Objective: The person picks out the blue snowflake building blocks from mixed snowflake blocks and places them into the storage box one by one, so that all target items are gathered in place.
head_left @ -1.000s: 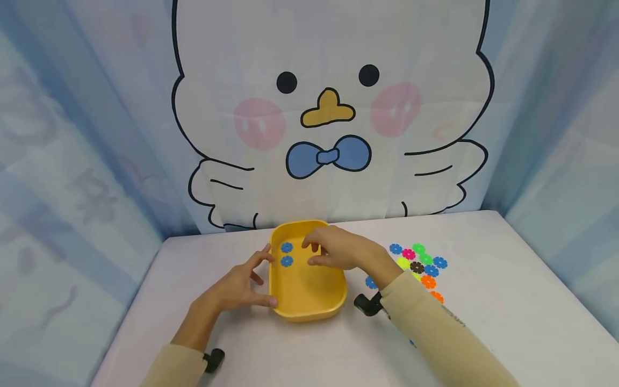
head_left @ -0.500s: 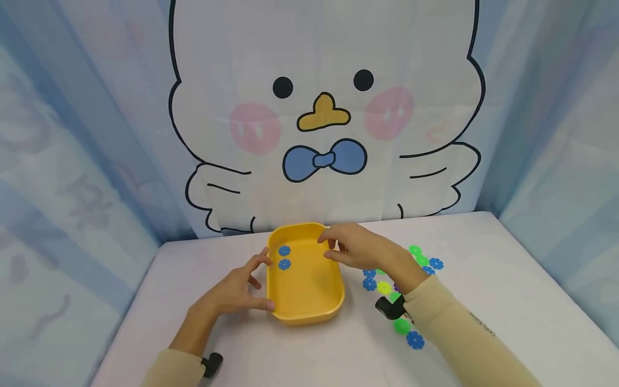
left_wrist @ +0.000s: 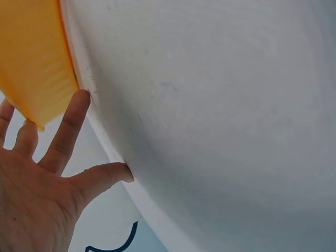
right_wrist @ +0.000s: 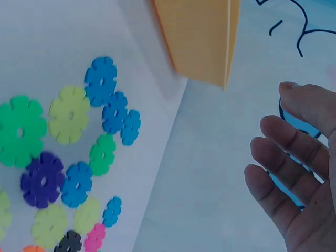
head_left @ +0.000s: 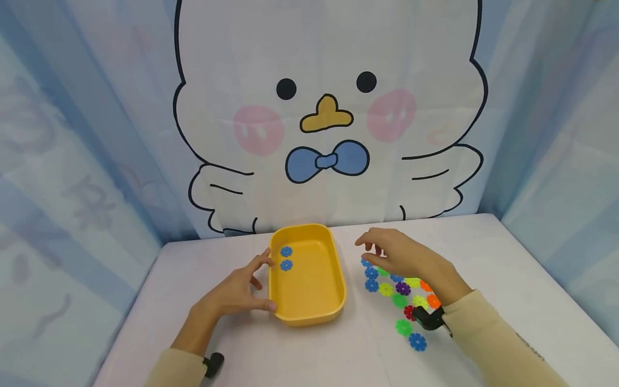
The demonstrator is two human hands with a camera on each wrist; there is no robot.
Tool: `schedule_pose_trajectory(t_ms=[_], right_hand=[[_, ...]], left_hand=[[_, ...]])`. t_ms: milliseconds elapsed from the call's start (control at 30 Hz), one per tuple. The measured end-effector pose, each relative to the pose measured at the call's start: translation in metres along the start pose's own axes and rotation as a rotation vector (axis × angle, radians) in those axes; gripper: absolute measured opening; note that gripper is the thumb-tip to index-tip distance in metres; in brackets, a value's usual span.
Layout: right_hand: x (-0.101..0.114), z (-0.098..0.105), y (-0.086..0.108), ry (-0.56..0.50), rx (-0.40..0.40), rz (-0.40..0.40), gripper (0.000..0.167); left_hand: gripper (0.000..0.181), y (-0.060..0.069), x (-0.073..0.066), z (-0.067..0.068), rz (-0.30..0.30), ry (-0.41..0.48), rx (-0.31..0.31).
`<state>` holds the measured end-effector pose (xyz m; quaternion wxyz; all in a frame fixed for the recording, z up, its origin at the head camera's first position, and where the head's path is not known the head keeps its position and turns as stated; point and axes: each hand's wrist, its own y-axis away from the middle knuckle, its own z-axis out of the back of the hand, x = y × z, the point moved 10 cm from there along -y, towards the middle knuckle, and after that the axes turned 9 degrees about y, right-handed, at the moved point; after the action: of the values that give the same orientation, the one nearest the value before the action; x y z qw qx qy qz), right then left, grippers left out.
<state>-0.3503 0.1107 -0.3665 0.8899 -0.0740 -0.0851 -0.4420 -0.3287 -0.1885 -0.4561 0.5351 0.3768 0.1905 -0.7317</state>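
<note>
A yellow tray [head_left: 309, 290] stands on the white table, with two blue snowflake discs [head_left: 286, 265] lying one behind the other near its left wall. My left hand [head_left: 237, 290] rests at the tray's left side, thumb and fingers spread along the rim; the left wrist view shows these spread fingers [left_wrist: 63, 134] beside the tray wall [left_wrist: 42, 47]. Above the back of a loose group of snowflake discs hovers my right hand [head_left: 398, 252], its fingers loosely bent. In the right wrist view that hand [right_wrist: 304, 157] holds nothing and is apart from the discs.
Right of the tray lie several snowflake discs: a purple disc [head_left: 403, 288], a green disc [head_left: 403, 327], a blue disc [head_left: 418, 342] and others in yellow, orange, red, pink and black. My right forearm covers some. A curtain [head_left: 329, 199] with a cartoon bird hangs behind the table.
My right hand has moved right, from above the tray, past its right rim, to over the loose discs. My left hand stays at the tray's left side. The two discs inside have not moved.
</note>
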Motion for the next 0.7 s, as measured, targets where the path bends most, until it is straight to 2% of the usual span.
schedule_pose_trajectory(t_ms=[233,467,700], right_hand=[[-0.034,0.007,0.023,0.004,-0.029,-0.060,0.034],[-0.070,-0.010,0.041,-0.079,-0.032,-0.107,0.033],[-0.103,-0.021,0.062,-0.065,-0.061,-0.166,0.034]], left_hand=[[0.096,0.000,-0.002,-0.002,-0.001,0.002,0.007],[0.096,0.002,0.001,-0.002,0.028,0.013,-0.002],[0.097,0.002,-0.002,-0.002,-0.002,0.009,0.011]])
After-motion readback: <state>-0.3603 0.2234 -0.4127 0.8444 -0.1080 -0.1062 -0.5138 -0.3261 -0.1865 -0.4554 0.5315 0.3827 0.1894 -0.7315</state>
